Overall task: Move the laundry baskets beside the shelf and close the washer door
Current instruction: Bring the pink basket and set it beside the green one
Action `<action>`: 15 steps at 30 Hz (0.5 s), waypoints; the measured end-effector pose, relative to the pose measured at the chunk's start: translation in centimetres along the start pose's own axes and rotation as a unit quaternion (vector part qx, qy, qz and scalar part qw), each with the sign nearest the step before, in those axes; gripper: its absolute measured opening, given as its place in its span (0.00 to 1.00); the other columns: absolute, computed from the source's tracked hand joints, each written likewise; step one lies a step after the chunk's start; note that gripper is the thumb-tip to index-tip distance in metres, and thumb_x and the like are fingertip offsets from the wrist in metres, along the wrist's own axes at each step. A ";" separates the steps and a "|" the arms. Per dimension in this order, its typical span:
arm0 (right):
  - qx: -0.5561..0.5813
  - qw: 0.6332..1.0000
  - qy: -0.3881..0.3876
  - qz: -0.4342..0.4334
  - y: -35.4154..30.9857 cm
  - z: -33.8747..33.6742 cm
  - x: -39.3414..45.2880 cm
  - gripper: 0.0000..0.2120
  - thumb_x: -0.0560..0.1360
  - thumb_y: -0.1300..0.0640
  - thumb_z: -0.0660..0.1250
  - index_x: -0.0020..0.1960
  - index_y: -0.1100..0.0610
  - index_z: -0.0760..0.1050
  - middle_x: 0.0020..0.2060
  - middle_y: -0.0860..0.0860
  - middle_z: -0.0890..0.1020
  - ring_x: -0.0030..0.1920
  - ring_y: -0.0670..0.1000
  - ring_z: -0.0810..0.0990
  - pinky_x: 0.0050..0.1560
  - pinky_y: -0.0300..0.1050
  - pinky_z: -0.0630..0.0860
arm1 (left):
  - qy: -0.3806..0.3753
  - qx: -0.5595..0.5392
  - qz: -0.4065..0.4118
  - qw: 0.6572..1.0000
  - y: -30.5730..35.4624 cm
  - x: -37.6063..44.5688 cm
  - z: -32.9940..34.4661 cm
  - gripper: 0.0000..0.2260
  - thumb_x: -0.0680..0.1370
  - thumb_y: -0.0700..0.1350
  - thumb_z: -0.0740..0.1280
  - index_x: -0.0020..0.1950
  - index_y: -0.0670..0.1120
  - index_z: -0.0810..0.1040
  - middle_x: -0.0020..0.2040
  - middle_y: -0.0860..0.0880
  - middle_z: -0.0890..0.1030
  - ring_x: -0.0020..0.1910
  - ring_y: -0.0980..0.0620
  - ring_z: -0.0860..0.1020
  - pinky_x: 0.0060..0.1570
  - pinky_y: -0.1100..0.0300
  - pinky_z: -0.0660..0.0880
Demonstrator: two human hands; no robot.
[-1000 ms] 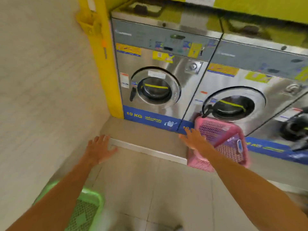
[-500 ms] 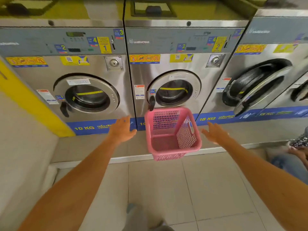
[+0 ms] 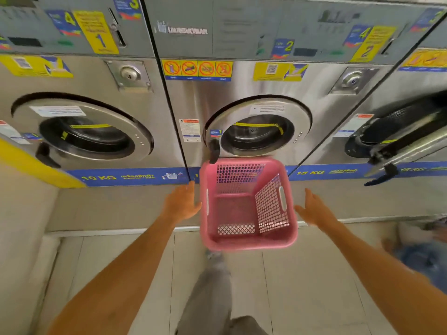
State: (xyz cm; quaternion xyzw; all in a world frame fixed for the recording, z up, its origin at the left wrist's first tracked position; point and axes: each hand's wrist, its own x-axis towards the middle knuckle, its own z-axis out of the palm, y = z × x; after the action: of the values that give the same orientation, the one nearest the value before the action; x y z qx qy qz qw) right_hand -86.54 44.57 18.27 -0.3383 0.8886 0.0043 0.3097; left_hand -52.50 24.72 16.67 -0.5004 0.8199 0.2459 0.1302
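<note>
Pink laundry basket (image 3: 246, 206) sits on the raised ledge (image 3: 116, 209) in front of the middle washer (image 3: 256, 97), tipped so its open top faces the camera; nothing visible inside. Left hand (image 3: 182, 204) just beside the basket's left rim, grip open with the palm turned toward it, contact uncertain. Right hand (image 3: 314, 210) near the right rim, apart from it, grip open with spread fingers. Middle washer door (image 3: 257, 130) shut, as is the left washer's door (image 3: 82, 131). Right-hand washer door (image 3: 406, 141) stands open, swung outward. A grey trouser leg (image 3: 210, 293) shows below on the tiled floor (image 3: 302, 286).
</note>
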 end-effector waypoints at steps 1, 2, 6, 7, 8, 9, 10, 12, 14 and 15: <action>0.003 1.000 -0.007 0.005 0.1 0.7 1.4 0.39 0.80 0.52 0.65 0.81 0.62 0.47 0.75 0.66 0.63 0.74 0.65 0.66 0.70 0.59 0.66 | -0.010 -0.005 -0.009 1.000 -0.1 1.2 0.9 0.32 0.78 0.55 0.66 0.77 0.43 0.61 0.69 0.39 0.74 0.68 0.38 0.73 0.61 0.42 0.74; 0.006 1.000 -0.012 0.010 0.2 1.5 2.9 0.39 0.80 0.52 0.65 0.81 0.63 0.47 0.74 0.67 0.64 0.73 0.66 0.67 0.70 0.59 0.67 | -0.021 -0.008 -0.018 1.000 -0.1 2.3 1.9 0.31 0.78 0.54 0.66 0.76 0.43 0.61 0.68 0.39 0.74 0.66 0.37 0.74 0.61 0.42 0.74; 0.027 0.998 -0.033 0.043 1.1 4.4 8.2 0.38 0.79 0.54 0.66 0.80 0.65 0.49 0.71 0.70 0.68 0.70 0.68 0.70 0.68 0.59 0.69 | -0.054 -0.053 -0.056 0.996 -0.4 6.7 5.9 0.34 0.78 0.53 0.66 0.79 0.44 0.56 0.68 0.38 0.74 0.66 0.36 0.74 0.61 0.41 0.74; 0.026 0.998 -0.035 0.050 1.5 5.2 9.3 0.38 0.79 0.54 0.66 0.79 0.65 0.50 0.70 0.70 0.69 0.69 0.69 0.71 0.67 0.60 0.69 | -0.056 -0.067 -0.068 0.994 -0.5 7.6 6.8 0.35 0.78 0.53 0.66 0.80 0.44 0.54 0.68 0.38 0.74 0.66 0.36 0.74 0.61 0.40 0.74; 0.027 0.997 -0.038 0.060 1.9 5.8 10.3 0.37 0.79 0.55 0.67 0.79 0.65 0.51 0.68 0.71 0.70 0.68 0.69 0.71 0.66 0.61 0.70 | -0.057 -0.081 -0.082 0.992 -0.5 8.5 7.6 0.36 0.78 0.53 0.66 0.80 0.44 0.53 0.68 0.37 0.73 0.66 0.35 0.74 0.61 0.40 0.74; 0.029 0.996 -0.042 0.068 2.4 6.3 11.2 0.37 0.78 0.55 0.67 0.79 0.64 0.52 0.67 0.71 0.71 0.67 0.70 0.72 0.65 0.62 0.71 | -0.056 -0.097 -0.096 0.989 -0.4 9.2 8.2 0.37 0.78 0.52 0.67 0.81 0.44 0.52 0.69 0.37 0.73 0.66 0.35 0.75 0.62 0.41 0.74; 0.031 0.996 -0.046 0.074 2.8 6.8 12.0 0.37 0.77 0.55 0.67 0.79 0.64 0.52 0.66 0.71 0.72 0.66 0.70 0.73 0.64 0.64 0.72 | -0.054 -0.114 -0.109 0.986 -0.3 9.9 8.8 0.37 0.78 0.52 0.67 0.81 0.44 0.51 0.69 0.37 0.72 0.65 0.35 0.75 0.61 0.41 0.74; 0.034 0.994 -0.056 0.082 3.6 7.6 13.6 0.38 0.77 0.55 0.67 0.79 0.64 0.51 0.65 0.72 0.72 0.65 0.71 0.74 0.63 0.64 0.73 | -0.051 -0.161 -0.125 0.978 0.1 11.0 10.1 0.36 0.78 0.49 0.69 0.80 0.44 0.52 0.67 0.36 0.74 0.61 0.35 0.78 0.56 0.42 0.78; 0.040 0.993 -0.066 0.088 4.2 8.2 15.0 0.38 0.77 0.55 0.68 0.78 0.65 0.51 0.65 0.72 0.73 0.64 0.71 0.75 0.61 0.62 0.74 | -0.054 -0.219 -0.119 0.967 0.5 11.9 11.1 0.34 0.77 0.46 0.70 0.78 0.44 0.56 0.64 0.37 0.76 0.55 0.37 0.82 0.49 0.43 0.82; 0.045 0.992 -0.072 0.093 4.4 8.4 15.6 0.39 0.77 0.54 0.70 0.78 0.66 0.51 0.64 0.72 0.74 0.63 0.70 0.76 0.59 0.60 0.75 | -0.057 -0.244 -0.112 0.962 0.8 12.2 11.5 0.34 0.77 0.47 0.71 0.77 0.44 0.56 0.63 0.38 0.76 0.55 0.37 0.82 0.49 0.42 0.82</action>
State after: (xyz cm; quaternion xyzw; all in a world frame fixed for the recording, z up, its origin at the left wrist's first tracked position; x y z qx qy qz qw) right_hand -93.64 40.45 1.97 -0.2388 0.8909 0.0177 0.3860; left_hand -59.23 21.89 1.58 -0.5904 0.6648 0.4511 0.0774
